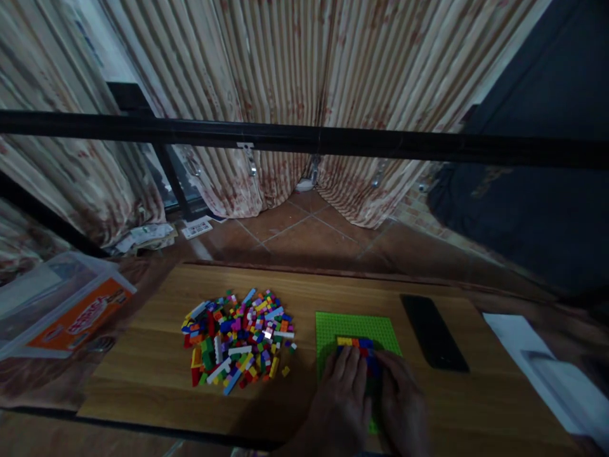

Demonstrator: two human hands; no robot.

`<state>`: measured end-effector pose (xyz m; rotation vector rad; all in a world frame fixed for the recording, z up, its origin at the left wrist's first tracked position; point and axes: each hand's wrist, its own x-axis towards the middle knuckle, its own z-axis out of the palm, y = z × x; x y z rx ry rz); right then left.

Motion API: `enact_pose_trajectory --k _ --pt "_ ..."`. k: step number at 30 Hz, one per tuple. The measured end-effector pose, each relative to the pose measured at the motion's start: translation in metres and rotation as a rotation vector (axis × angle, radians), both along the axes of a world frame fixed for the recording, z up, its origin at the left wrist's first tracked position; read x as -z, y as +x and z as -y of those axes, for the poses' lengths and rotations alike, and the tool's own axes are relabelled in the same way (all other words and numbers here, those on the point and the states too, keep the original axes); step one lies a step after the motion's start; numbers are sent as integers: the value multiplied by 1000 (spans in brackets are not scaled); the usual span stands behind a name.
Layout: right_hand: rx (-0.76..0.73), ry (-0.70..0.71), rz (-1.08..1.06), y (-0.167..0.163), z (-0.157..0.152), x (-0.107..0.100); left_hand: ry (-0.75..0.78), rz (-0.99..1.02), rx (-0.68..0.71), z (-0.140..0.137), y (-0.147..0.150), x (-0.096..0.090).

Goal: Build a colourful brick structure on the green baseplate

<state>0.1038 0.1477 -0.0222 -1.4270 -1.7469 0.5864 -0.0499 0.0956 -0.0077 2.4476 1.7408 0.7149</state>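
On the right half of the table lies a bright green studded baseplate (pixel 354 322). A small block of building bricks (pixel 354 341) in yellow, orange, blue and red rises from it. My left hand (pixel 340 393) rests over the near side of these bricks, its fingers stretched out side by side. Against their right side, my right hand (pixel 402 397) has its fingers bent in on the bricks, with the fingertips partly hidden. Both hands cover the near part of the build. To the left spreads a pile of loose building bricks (pixel 242 339) in many colours and lengths.
A black phone-like slab (pixel 434 333) lies on the wooden table (pixel 143 355) right of the baseplate. White paper (pixel 528 368) is at the far right. A clear plastic box (pixel 71 311) with an orange label stands at the left. A dark rail (pixel 285 134) crosses before the curtains.
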Motion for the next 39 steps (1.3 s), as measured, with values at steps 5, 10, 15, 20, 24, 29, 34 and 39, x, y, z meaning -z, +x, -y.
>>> enact_pose_trajectory --k 5,10,15,20,24,29,34,39 --pt "8 34 -39 -6 1 -6 -26 39 -20 1 -1 -2" --pt "-2 87 -74 -10 -2 -11 16 36 -23 2 -3 -3" --pt "-21 136 -81 -13 -5 -11 32 56 -112 1 2 -8" --pt "-14 152 -84 -13 -6 -16 53 35 -154 3 5 -20" --pt "-13 144 -103 -14 -5 -20 25 -15 -172 6 5 -27" --pt "-5 148 -122 -12 -4 -21 14 -25 -218 3 6 -26" --pt "-4 142 -124 -11 -4 -19 -51 -76 -167 -1 6 -24" --pt "-27 121 -123 -10 -5 -18 -125 -150 -126 -3 5 -24"
